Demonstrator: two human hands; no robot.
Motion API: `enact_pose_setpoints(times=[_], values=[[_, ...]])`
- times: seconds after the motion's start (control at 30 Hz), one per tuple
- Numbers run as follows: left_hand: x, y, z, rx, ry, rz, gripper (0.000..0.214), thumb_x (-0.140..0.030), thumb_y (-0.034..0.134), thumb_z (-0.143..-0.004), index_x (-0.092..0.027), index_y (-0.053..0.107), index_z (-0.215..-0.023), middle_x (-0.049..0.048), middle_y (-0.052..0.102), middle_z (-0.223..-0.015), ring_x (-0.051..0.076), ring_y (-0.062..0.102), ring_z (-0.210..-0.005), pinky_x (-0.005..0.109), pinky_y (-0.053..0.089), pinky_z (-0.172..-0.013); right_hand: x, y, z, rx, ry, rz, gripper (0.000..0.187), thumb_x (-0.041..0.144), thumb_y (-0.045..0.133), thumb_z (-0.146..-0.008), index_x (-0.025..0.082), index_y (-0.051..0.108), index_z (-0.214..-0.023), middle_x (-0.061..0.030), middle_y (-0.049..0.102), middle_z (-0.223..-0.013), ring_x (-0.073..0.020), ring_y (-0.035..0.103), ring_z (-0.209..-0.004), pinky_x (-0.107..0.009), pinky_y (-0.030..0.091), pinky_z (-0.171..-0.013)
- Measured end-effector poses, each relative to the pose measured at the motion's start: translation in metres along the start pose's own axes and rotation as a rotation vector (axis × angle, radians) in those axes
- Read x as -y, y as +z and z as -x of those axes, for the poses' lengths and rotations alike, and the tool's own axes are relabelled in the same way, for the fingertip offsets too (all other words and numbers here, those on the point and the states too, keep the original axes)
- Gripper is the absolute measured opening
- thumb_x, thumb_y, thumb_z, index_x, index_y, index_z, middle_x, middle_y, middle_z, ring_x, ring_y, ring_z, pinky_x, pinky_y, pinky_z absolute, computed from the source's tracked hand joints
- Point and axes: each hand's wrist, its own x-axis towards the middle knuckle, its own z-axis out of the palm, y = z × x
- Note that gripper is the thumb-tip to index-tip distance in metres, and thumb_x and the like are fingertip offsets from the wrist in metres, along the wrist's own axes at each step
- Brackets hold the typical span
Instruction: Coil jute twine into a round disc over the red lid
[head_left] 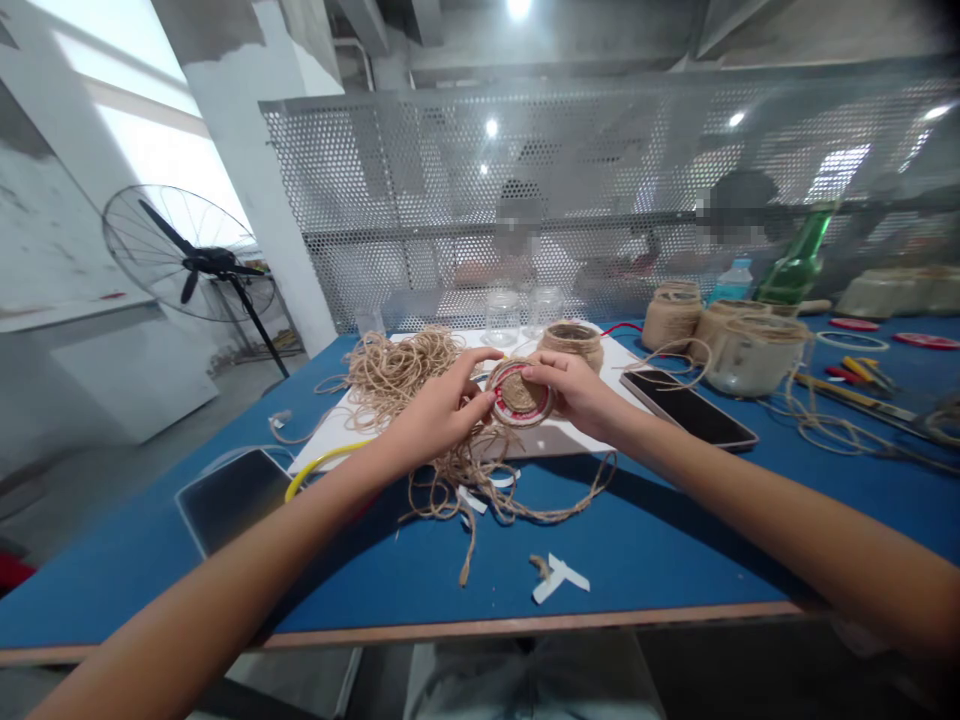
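Note:
A round coiled twine disc (519, 392) with a red and white ring around its middle is held up above the table. My right hand (574, 392) grips its right edge, thumb on the front face. My left hand (450, 400) pinches the disc's left edge at the thumb; its index finger is stretched out over the top, and the fingers behind are partly hidden. Below hang and lie loose strands of jute twine (480, 480). A large tangled heap of twine (401, 375) lies just beyond my left hand. Behind my right hand stands a twine-wrapped jar (571, 342).
Glass jars (502, 318) stand by the perforated metal screen (420, 190). To the right are a phone (690, 408), wrapped jars (671, 318), a green bottle (799, 260) and pliers (862, 372). A dark tablet-like slab (232, 500) and paper scraps (559, 578) lie nearer.

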Motion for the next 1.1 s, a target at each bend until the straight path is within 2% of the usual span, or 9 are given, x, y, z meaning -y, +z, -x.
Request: enact_pose_setpoints(times=[0.17, 0.37, 0.57, 0.7, 0.93, 1.1], values=[[-0.0025, -0.0001, 0.0012, -0.023, 0.012, -0.084, 0.04, -0.021, 0.038, -0.084, -0.021, 0.034, -0.124, -0.0055, 0.05, -0.053, 0.009, 0.046, -0.046, 0.02, 0.036, -0.051, -0.0013, 0.0005, -0.001, -0.055, -0.022, -0.017, 0.023, 0.029, 0.063, -0.069, 0.016, 0.045, -0.063, 0.0057, 0.045, -0.055, -0.0046, 0.041, -0.047, -0.019, 0.03, -0.046], [-0.001, 0.0014, 0.0007, -0.039, 0.033, -0.186, 0.033, -0.02, 0.038, -0.084, -0.022, 0.043, -0.117, -0.0049, 0.052, -0.057, 0.009, 0.048, -0.05, 0.02, 0.037, -0.054, -0.0016, 0.0008, -0.0023, -0.086, 0.0, -0.023, 0.021, 0.029, 0.065, -0.067, 0.016, 0.049, -0.066, 0.0041, 0.049, -0.058, -0.0059, 0.045, -0.05, -0.02, 0.034, -0.049], [-0.0011, 0.0019, 0.0007, -0.023, 0.028, -0.182, 0.036, -0.022, 0.037, -0.085, -0.022, 0.04, -0.12, -0.005, 0.053, -0.056, 0.009, 0.049, -0.051, 0.02, 0.038, -0.055, -0.0025, 0.0006, -0.0018, -0.091, -0.005, -0.05, 0.018, 0.029, 0.064, -0.069, 0.016, 0.052, -0.073, 0.0034, 0.052, -0.062, -0.0063, 0.048, -0.053, -0.021, 0.037, -0.052], [-0.0011, 0.0013, 0.0011, -0.058, 0.043, -0.174, 0.038, -0.02, 0.037, -0.084, -0.021, 0.04, -0.123, -0.0039, 0.055, -0.058, 0.009, 0.049, -0.051, 0.02, 0.038, -0.056, -0.0032, 0.0, -0.0018, -0.08, -0.007, -0.05, 0.017, 0.029, 0.064, -0.07, 0.016, 0.053, -0.075, 0.0029, 0.052, -0.065, -0.0062, 0.048, -0.054, -0.021, 0.038, -0.053], [0.0011, 0.0003, 0.0022, -0.118, 0.091, -0.31, 0.048, -0.01, 0.04, -0.075, -0.025, 0.048, -0.121, -0.0017, 0.063, -0.071, 0.007, 0.045, -0.049, 0.02, 0.037, -0.055, -0.0016, 0.0021, -0.001, -0.089, -0.008, -0.061, 0.018, 0.027, 0.064, -0.069, 0.016, 0.049, -0.068, 0.0045, 0.047, -0.059, -0.005, 0.043, -0.05, -0.02, 0.03, -0.047], [0.0016, 0.0018, 0.0011, -0.122, 0.073, -0.266, 0.049, -0.011, 0.04, -0.077, -0.026, 0.048, -0.122, -0.0004, 0.066, -0.078, 0.007, 0.047, -0.05, 0.02, 0.038, -0.055, -0.0006, 0.0043, 0.0001, -0.096, -0.007, -0.05, 0.017, 0.025, 0.062, -0.07, 0.016, 0.048, -0.067, 0.0044, 0.048, -0.059, -0.0051, 0.044, -0.051, -0.02, 0.031, -0.047]])
